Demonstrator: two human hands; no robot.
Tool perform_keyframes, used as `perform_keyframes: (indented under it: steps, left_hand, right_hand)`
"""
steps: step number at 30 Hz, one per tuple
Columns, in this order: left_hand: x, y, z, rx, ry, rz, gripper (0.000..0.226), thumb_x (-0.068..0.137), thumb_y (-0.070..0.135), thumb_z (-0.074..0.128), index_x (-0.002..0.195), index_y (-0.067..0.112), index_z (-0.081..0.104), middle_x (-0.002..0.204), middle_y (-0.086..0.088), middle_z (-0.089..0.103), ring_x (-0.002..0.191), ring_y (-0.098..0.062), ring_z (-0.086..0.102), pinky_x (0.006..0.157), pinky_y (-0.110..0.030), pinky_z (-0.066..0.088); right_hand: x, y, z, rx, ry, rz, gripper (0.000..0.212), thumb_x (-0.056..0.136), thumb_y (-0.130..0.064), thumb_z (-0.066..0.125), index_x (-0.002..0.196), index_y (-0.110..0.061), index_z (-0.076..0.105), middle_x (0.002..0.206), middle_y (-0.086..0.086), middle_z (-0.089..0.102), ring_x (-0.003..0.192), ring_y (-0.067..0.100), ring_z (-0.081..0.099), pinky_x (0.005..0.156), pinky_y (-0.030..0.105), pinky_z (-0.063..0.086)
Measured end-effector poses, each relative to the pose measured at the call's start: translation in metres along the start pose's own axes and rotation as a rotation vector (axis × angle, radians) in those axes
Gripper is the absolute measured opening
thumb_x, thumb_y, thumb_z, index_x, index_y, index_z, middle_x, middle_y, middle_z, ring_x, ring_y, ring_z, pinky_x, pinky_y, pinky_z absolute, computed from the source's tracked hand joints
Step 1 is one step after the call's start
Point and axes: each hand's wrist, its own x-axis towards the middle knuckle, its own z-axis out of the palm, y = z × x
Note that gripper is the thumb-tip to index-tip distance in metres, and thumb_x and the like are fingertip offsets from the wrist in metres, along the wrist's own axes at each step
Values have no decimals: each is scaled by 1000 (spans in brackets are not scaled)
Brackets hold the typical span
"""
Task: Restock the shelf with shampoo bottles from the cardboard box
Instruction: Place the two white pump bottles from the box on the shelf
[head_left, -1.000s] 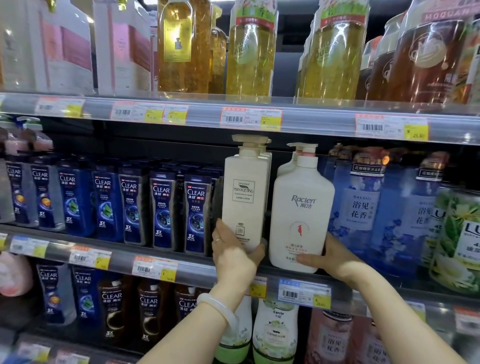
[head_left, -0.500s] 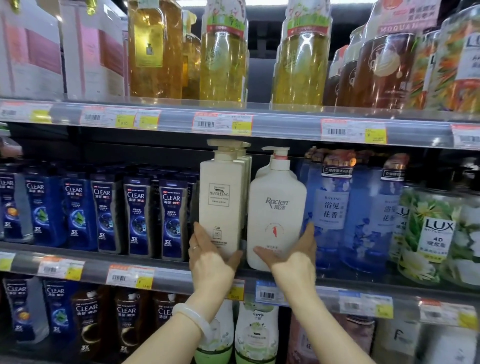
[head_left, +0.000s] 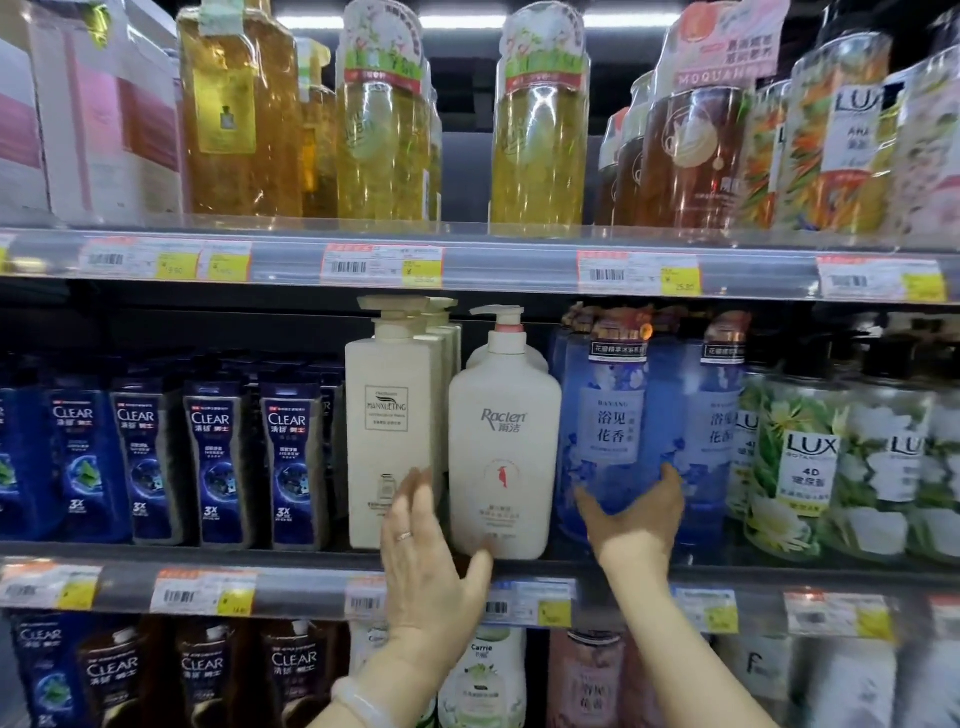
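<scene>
A: Where has the white Raclen pump bottle (head_left: 504, 441) ended up?

B: Upright at the front edge of the middle shelf (head_left: 291, 590), between the cream Manxueting bottle (head_left: 387, 431) and the blue floral bottle (head_left: 605, 431), close against both. Another white bottle stands right behind it.

A: Half a second ago both hands cupped its base. And now?

B: They have parted. The left hand (head_left: 423, 566) has loosened: its fingers are spread and nearly straight, lying over the lower corner of the cream bottle, while the thumb touches the Raclen bottle's bottom edge. It pinches nothing. The right hand (head_left: 636, 514) has shifted over to the blue floral bottle and lies open against its lower front, thumb out to the left, fingers up the right side. Whether it only steadies that bottle or is starting to grip it, I cannot tell.

A: So the white one is placed?

B: I would judge so. It stands by its own weight, label forward, with only a thumb on it. The move to the neighbour looks like straightening the row.

A: And the cardboard box?

B: Not in view, so how many bottles remain I cannot say. The row behind the front bottles is largely hidden as well.
</scene>
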Motion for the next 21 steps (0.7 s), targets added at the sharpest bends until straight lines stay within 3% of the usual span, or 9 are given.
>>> perform_keyframes:
  steps: [3,7,10,21]
  left_hand:
    - [-2,17,14,-13,-14,-7,92,76,29,70,146,6,13,152,-12,16,139,-25,12,115,-29,8]
    - [-4,24,22,-19,-19,-82,95,76,33,71,146,8,12,152,-11,19,138,-25,21,110,-26,15]
    - [-9,23,26,-16,-45,-139,96,79,34,69,147,10,7,153,-12,15,139,-25,19,111,-28,17]
    - [-7,15,34,-40,-26,-157,99,68,22,81,145,3,22,146,-21,29,136,-36,25,112,-43,22]
  right_hand:
    - [1,-5,3,-172,-94,5,112,67,-37,81,147,-8,8,150,17,22,140,29,19,110,43,29]
    - [-6,-5,10,-330,-19,-36,110,66,-44,79,144,-4,12,142,18,31,130,32,32,102,44,39]
    - [-5,-7,13,-336,-4,-13,104,68,-42,77,142,-4,14,140,17,30,129,31,30,102,43,40]
    - [-19,-3,6,-328,26,-19,106,69,-47,73,144,-7,12,139,12,26,129,26,27,102,36,37]
